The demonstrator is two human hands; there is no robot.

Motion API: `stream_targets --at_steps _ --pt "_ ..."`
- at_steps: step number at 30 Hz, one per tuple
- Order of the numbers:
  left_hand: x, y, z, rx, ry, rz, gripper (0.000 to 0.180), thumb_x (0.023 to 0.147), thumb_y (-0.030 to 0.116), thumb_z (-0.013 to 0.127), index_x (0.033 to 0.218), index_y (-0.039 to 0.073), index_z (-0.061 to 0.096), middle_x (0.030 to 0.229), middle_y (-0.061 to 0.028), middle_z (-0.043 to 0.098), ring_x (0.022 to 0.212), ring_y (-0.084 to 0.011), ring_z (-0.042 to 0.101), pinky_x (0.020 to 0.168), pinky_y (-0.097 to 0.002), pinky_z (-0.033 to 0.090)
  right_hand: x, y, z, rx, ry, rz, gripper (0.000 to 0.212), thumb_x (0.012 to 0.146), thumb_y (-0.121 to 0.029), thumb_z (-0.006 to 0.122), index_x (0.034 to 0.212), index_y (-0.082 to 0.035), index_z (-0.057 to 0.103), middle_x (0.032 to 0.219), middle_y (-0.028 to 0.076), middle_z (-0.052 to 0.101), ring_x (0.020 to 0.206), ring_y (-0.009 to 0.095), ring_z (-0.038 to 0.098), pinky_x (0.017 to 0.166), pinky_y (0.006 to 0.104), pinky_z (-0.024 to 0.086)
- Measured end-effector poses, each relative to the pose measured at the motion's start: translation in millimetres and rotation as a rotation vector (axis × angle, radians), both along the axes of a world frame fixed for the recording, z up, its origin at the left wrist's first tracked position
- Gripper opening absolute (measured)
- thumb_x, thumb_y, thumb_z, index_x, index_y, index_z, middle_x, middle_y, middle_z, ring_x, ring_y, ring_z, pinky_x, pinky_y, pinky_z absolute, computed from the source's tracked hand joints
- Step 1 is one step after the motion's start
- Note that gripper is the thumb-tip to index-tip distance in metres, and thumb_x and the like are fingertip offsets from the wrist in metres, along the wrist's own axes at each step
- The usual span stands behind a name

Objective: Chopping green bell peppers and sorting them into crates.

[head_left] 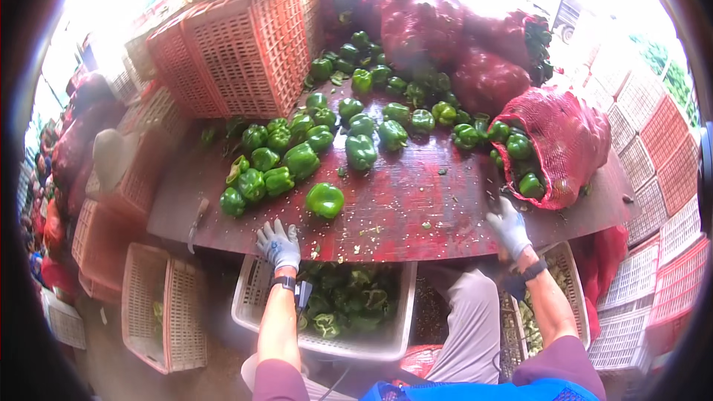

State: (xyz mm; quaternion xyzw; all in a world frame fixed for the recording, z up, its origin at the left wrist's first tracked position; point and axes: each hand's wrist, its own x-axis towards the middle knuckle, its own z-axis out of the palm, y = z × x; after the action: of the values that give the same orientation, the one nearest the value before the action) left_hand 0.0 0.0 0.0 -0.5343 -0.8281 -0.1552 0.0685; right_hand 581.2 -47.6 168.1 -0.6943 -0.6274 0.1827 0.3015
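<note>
A: Best way to handle the lone pepper (324, 200)?
B: Cup it round the body, full palm, light squeeze. Smooth skin may slip on a glove, and a fingertip pinch could bruise it. Probably rolls too, so block the front-edge side first.
A: Where is it relative to the hands?
B: On the table (438, 219), near the front edge. Just ahead and slightly right of the left hand (278, 245), not touching.
A: Left hand state?
B: Gloved, fingers spread, nothing in it. Sits at the table edge.
A: Right hand (509, 229)?
B: Gloved, well right of the pepper, also by the edge. Fingers look close together; can't tell if it grips anything.
A: Anything around?
B: Pepper pile (301, 141) behind the lone one; approach from the near side so the pile stays put. Red mesh bag (568, 141) ahead of the right hand, mouth facing left, peppers showing. Pale crate (411, 304) below the edge, green pieces inside.
</note>
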Motion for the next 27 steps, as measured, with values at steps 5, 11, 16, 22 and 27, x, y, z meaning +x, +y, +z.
stream_targets --at_steps 5,11,16,22,27 --pt "-14.2 -12.5 0.4 0.1 0.054 0.021 0.056 0.101 0.051 0.059 0.139 0.01 0.065 0.146 -0.0169 0.055 0.14 -0.043 0.046 0.113 -0.0605 0.037 -182.5 90.7 71.1 0.234 -0.127 0.249 0.045 0.099 -0.022 0.061 0.141 -0.009 0.051 0.097 0.026 0.073 0.092 0.047 0.071 0.081 0.0553 0.054" --pt "-6.9 -10.1 4.1 0.159 0.034 0.018 0.055 0.096 0.051 0.064 0.134 0.011 0.068 0.141 -0.0151 0.057 0.138 -0.0398 0.046 0.111 -0.0577 0.038 -294.5 210.9 24.2 -0.105 -0.351 0.22 0.037 0.1 -0.014 0.051 0.135 -0.003 0.053 0.105 0.026 0.075 0.094 0.046 0.074 0.086 0.0545 0.057" --pt "-3.1 -7.7 7.5 0.154 0.014 0.018 0.058 0.093 0.051 0.068 0.135 0.011 0.067 0.143 -0.0151 0.056 0.139 -0.0396 0.046 0.111 -0.0575 0.037 -280.7 219.0 -23.8 -0.274 -0.549 0.378 0.043 0.099 -0.02 0.053 0.137 0.001 0.057 0.111 0.026 0.075 0.106 0.043 0.074 0.093 0.0508 0.057" --pt "-9.7 -8.6 2.7 0.148 0.019 0.033 0.058 0.092 0.05 0.07 0.135 0.011 0.066 0.143 -0.0155 0.056 0.139 -0.0396 0.046 0.112 -0.057 0.036 -248.8 206.8 3.8 0.021 -0.403 0.172 0.032 0.097 -0.018 0.06 0.124 -0.004 0.054 0.094 0.026 0.075 0.089 0.047 0.074 0.081 0.0567 0.056" --pt "1.2 -4.7 7.5 0.144 0.01 0.01 0.057 0.091 0.048 0.071 0.134 0.011 0.066 0.143 -0.0161 0.056 0.14 -0.0406 0.045 0.112 -0.0567 0.036 -205.1 257.4 7.2 0.116 -0.39 0.072 0.033 0.099 -0.023 0.055 0.126 -0.005 0.056 0.098 0.027 0.075 0.094 0.049 0.073 0.084 0.0555 0.057"
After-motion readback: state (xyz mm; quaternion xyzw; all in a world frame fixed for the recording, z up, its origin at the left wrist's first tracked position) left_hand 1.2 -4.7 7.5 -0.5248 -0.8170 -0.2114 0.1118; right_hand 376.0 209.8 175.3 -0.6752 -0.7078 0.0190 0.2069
